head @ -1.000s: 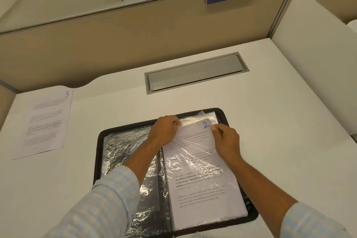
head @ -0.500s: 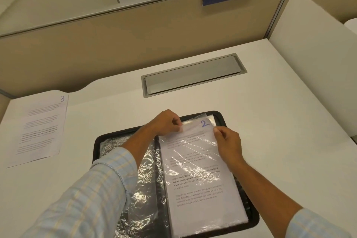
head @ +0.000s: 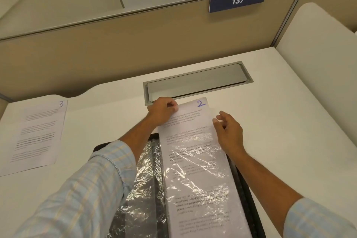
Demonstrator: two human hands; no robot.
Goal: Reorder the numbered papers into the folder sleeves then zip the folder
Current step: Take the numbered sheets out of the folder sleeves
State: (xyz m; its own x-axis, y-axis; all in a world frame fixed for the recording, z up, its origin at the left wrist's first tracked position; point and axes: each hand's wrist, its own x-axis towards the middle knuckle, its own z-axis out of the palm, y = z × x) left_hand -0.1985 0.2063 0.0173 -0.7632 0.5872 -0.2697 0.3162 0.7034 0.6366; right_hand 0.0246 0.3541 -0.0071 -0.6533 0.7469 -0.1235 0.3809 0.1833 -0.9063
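Left hand (head: 163, 109) pinches the far-left corner of paper 2 (head: 190, 117), a white printed sheet lying lengthwise near-to-far, its far end out of the crinkled clear sleeve (head: 199, 162) in the black folder (head: 244, 189)'s right half, while the right hand (head: 229, 131), fingers loose and apart, touches its right edge.

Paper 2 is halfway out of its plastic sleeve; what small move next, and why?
Likely slide paper 2 the rest of the way out, away from you. The left hand pinches its top left corner, the right hand sits at its right edge, and its lower part lies under the sleeve of the open folder.
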